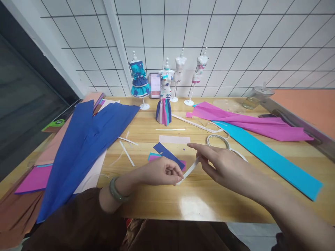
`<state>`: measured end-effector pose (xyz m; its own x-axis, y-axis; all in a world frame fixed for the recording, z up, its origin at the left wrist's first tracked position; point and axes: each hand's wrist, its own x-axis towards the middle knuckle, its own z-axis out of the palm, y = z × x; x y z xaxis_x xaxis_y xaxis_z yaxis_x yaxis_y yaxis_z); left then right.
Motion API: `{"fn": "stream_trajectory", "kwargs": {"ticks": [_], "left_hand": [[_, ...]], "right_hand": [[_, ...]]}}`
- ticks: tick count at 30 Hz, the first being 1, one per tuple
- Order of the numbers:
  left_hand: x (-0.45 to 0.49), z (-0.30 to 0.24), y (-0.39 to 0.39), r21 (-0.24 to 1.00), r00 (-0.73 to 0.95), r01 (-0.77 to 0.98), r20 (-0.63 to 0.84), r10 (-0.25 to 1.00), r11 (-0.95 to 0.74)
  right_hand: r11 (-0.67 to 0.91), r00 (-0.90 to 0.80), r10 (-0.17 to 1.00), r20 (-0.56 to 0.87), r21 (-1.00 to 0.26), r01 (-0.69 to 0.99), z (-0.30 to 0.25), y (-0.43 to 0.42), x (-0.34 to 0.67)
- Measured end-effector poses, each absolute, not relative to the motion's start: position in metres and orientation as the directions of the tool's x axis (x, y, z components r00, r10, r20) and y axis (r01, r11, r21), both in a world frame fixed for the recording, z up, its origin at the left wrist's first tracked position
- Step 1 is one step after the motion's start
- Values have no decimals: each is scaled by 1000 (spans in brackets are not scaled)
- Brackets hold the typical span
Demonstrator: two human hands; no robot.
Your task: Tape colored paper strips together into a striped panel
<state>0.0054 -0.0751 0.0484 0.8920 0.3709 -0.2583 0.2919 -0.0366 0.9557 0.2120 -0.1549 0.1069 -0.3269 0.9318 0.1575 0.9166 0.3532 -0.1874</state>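
A short white strip of tape [191, 168] is stretched between my two hands, low over the table's near middle. My left hand [165, 170], with a bangle at the wrist, pinches its lower end between thumb and curled fingers. The upper end is gripped by my right hand [218, 161], whose index finger points out to the left. Just beyond my left hand lies a dark blue rectangle of crepe paper [169, 155], overlapping pink and light blue pieces. A pale pink paper strip [174, 139] is flat farther back. Near my right hand rests a tape roll [217, 141].
Several small dress forms stand by the wall; one wears a blue ruffled dress [138, 79], another a striped skirt [164, 113] beside a phone [155, 85]. Large blue crepe paper [91, 139] covers the left; magenta [243, 120] and light blue sheets [267, 157] lie right, near a lidded cup [255, 97].
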Motion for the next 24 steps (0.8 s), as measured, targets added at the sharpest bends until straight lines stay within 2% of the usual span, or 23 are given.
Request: {"fn": "stream_trajectory", "kwargs": {"ticks": [5, 11, 19, 24], "left_hand": [[9, 54, -76, 957, 839, 287, -226, 496, -49], [9, 53, -77, 951, 866, 306, -253, 430, -56], [11, 53, -75, 957, 835, 291, -257, 486, 6], [9, 50, -73, 959, 877, 282, -267, 400, 22]], "right_hand": [[394, -380, 918, 115, -128, 910, 107, -146, 211], [430, -422, 900, 104, -71, 900, 113, -142, 202], [486, -478, 871, 114, -56, 872, 117, -135, 197], [499, -494, 865, 88, -44, 866, 119, -133, 195]]}}
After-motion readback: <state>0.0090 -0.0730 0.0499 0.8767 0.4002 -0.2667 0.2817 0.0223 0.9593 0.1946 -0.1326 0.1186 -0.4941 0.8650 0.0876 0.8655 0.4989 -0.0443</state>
